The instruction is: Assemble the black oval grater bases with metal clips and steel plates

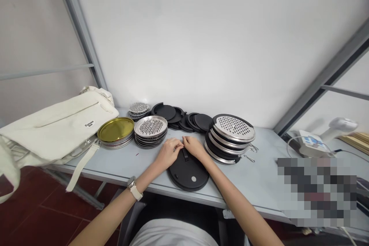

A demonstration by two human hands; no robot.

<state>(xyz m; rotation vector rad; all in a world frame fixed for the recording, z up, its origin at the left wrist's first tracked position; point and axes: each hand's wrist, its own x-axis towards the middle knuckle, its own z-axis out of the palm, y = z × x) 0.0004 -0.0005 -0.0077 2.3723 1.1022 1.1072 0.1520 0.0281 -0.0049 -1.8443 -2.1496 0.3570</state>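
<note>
A black round plate (188, 177) with a pale round spot and a short dark strip lies near the table's front edge. My left hand (170, 152), with a watch on its wrist, is over the plate's far left edge, thumb and fingers pinched together. Close beside it, at the far edge, my right hand (193, 146) is closed too, its fingertips almost meeting the left ones. Whatever small thing sits between the fingertips is too small to make out. A stack of grater discs (150, 127) stands left of my hands, and a taller stack of grater discs and black rings (233, 128) stands to the right.
A stack of round lids topped by a gold one (115, 130) sits at the left, beside a cream bag (60, 123). Along the wall lie black discs (203, 122) and small grater discs (138, 108). A white device (313, 142) stands far right.
</note>
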